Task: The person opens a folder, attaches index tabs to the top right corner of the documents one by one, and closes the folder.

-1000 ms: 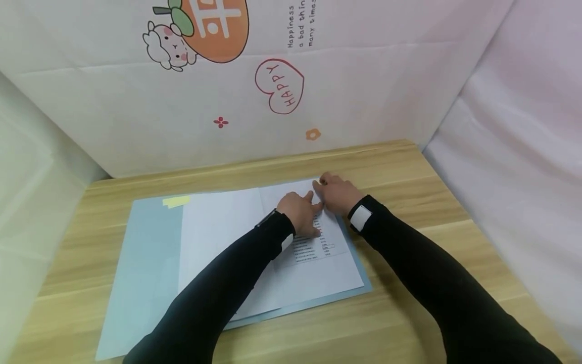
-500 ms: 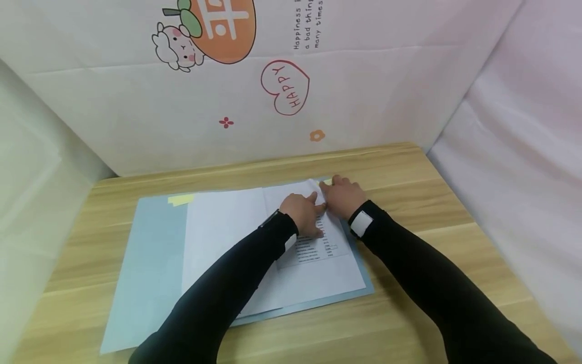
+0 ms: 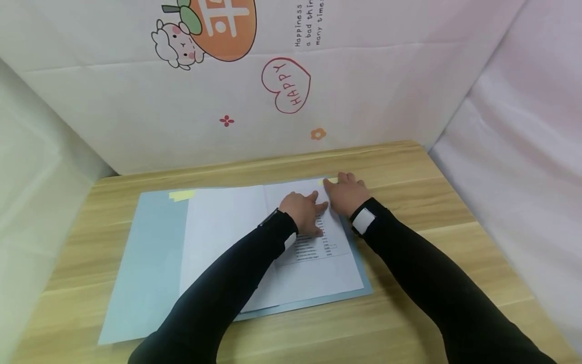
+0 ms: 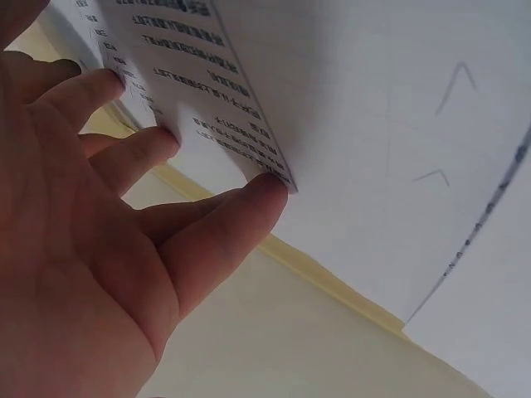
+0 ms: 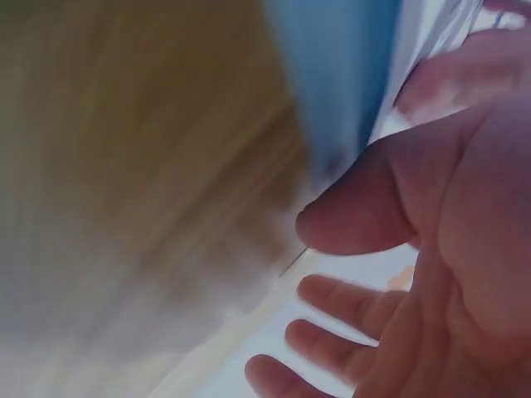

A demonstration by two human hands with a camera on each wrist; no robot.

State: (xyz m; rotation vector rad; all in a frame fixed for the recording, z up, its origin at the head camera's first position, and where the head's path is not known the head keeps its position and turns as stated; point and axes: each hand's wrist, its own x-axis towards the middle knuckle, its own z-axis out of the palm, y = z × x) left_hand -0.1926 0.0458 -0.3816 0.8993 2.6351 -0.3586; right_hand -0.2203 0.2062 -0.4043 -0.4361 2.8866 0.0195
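A light blue folder [image 3: 141, 263] lies spread on the wooden table, with white printed sheets [image 3: 318, 278] over its middle and right. My left hand [image 3: 301, 213] rests on the right page with spread fingers; in the left wrist view its fingertips [image 4: 267, 192] touch the paper beside the printed lines. At the upper right corner of the pages, my right hand [image 3: 347, 196] lies over the folder's edge, partly covering a yellow sticky tab [image 3: 333, 180]. In the right wrist view its thumb [image 5: 340, 220] and several fingers extend without curling, near the blue folder edge.
Another yellow tab [image 3: 183, 195] sticks to the folder's upper left. A white cloth with printed cartoons [image 3: 286, 85] hangs behind the table [image 3: 409, 172], and plain white cloth hangs at both sides.
The right hand has shifted slightly right at the page corner, its fingers now straighter. The raised upper right corner of the sheet now lies flatter. The left hand stays on the page.
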